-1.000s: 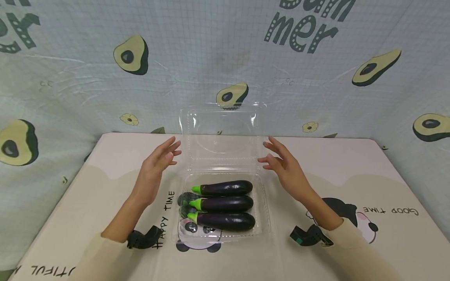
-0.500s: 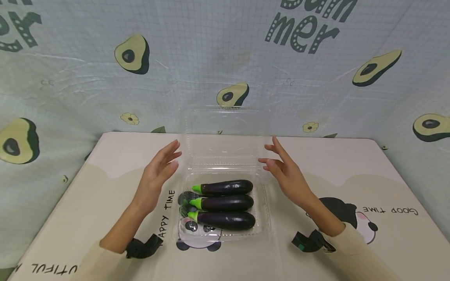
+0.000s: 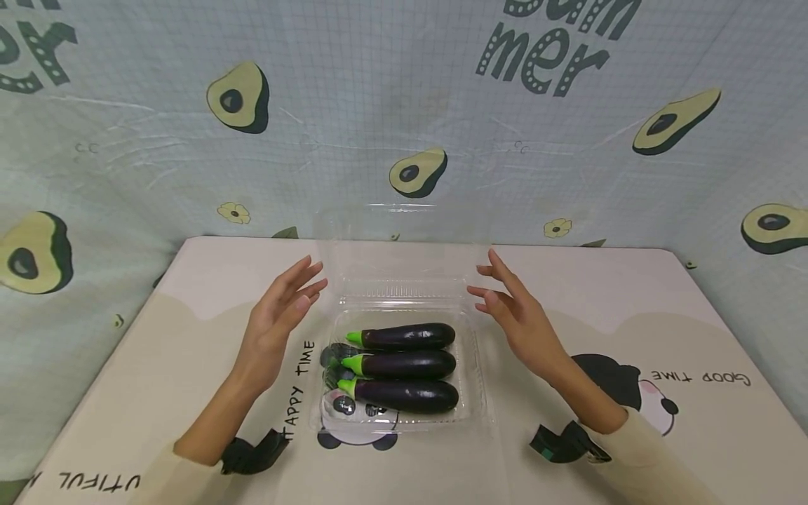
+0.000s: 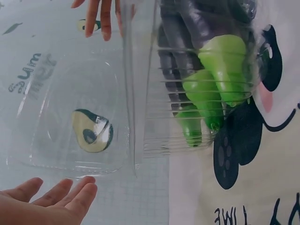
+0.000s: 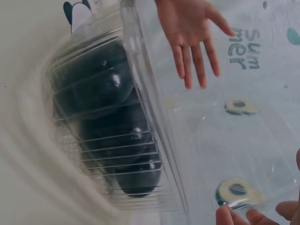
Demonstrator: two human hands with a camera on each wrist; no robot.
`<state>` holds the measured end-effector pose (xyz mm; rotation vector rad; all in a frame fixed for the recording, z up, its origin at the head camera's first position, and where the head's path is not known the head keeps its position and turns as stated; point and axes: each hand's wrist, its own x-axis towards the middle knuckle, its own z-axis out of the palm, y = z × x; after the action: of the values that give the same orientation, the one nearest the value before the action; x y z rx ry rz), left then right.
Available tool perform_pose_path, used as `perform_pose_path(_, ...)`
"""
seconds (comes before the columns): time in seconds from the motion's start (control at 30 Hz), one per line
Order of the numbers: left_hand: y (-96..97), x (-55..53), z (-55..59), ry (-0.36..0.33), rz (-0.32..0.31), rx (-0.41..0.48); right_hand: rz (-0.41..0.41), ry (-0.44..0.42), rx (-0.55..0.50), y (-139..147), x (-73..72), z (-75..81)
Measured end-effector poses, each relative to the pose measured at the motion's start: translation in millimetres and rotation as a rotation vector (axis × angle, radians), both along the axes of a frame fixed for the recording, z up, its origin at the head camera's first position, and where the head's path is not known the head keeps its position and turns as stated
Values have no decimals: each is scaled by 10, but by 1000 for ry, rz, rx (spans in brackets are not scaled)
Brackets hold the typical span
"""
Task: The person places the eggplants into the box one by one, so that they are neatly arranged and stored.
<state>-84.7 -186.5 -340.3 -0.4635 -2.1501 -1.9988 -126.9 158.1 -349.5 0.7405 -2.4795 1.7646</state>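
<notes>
A clear plastic clamshell container (image 3: 472, 379) lies on the table with three dark purple eggplants (image 3: 404, 397) side by side in its base. Their green stem ends (image 4: 225, 61) face left. The transparent lid (image 3: 404, 259) stands raised at the far side of the base. My left hand (image 3: 273, 319) is beside the lid's left edge, fingers loosely spread and pointing forward. On the other side, my right hand (image 3: 522, 319) is held likewise near the right edge. Neither hand grips anything. Whether fingertips touch the lid I cannot tell.
The pale table (image 3: 208, 294) carries printed pandas and lettering. Behind it hangs a light cloth (image 3: 341, 105) with printed avocados, close to the raised lid. Black wrist mounts (image 3: 255, 452) sit on both forearms.
The lid's top edge has dropped lower in the head view, so its tilt has changed. Both hands have shifted slightly outward. The eggplants stay where they were.
</notes>
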Motion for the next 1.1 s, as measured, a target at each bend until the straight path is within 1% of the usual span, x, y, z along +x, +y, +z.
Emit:
perform_pose_path(0.2,-2,50,-25,14,-31,43,31,24,-5,77,53,26)
perform_pose_path(0.33,-2,66,-47,16,-63,55,48,12,-12,120,96,36)
perform_pose_path(0.5,-4,95,-84,20,-100,66,59,7,-62,145,149,45)
perform_pose_path(0.63,-15,152,-111,28,-98,42,55,32,-70,153,191,54)
perform_pose_path(0.73,-26,198,-118,44,-103,11,52,39,-50,167,231,64)
perform_pose_path(0.93,-52,254,-138,77,-106,-21,84,5,-2,196,314,83)
perform_pose_path(1.03,-69,276,-164,81,-122,-13,92,0,9,195,359,79)
perform_pose_path(1.1,-82,300,-183,80,-124,-23,96,-5,3,192,387,70)
